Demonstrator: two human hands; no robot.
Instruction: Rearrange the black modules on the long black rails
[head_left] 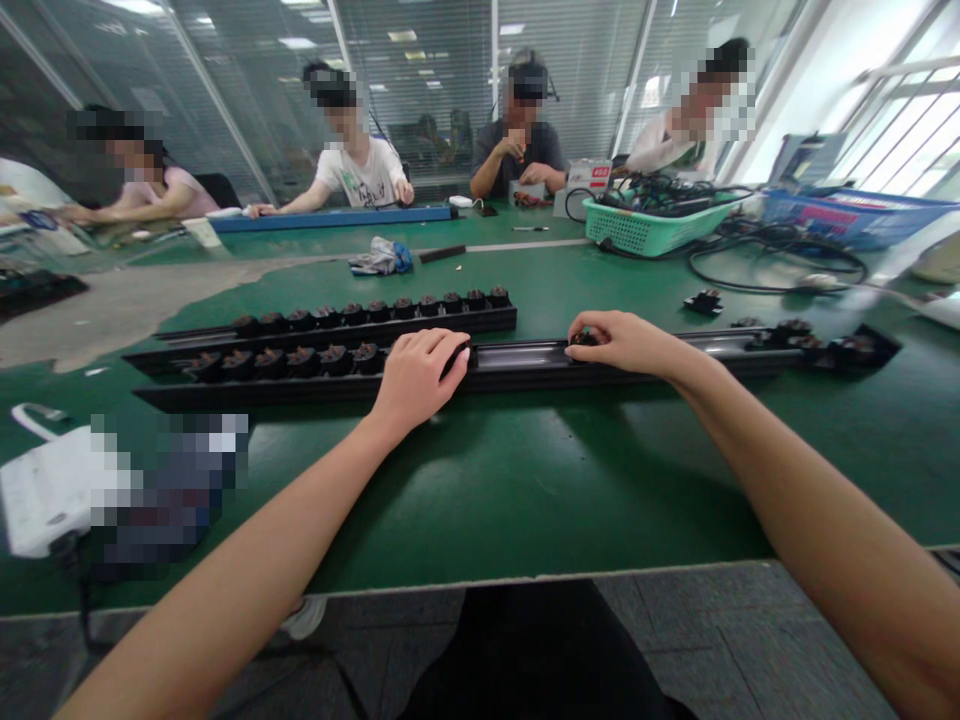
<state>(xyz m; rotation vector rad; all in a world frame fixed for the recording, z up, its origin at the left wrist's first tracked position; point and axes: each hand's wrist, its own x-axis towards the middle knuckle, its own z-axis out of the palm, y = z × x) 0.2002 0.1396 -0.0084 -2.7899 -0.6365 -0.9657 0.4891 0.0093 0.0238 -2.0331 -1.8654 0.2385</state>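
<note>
A long black channel lies across the table in front of me, with a row of round black socket modules seated in its left part. My left hand is closed over the right end of that row, thumb and fingers around a black socket module that is mostly covered. Farther right, my right hand pinches another dark socket module at the channel. Between the two hands the shiny inside of the channel shows. Several loose modules sit toward its right end.
Behind lies a second black channel with modules. A loose module, a green basket of cables, a blue basket, and grey-blue gloves lie farther back. A white adapter is at front left. Several people sit opposite.
</note>
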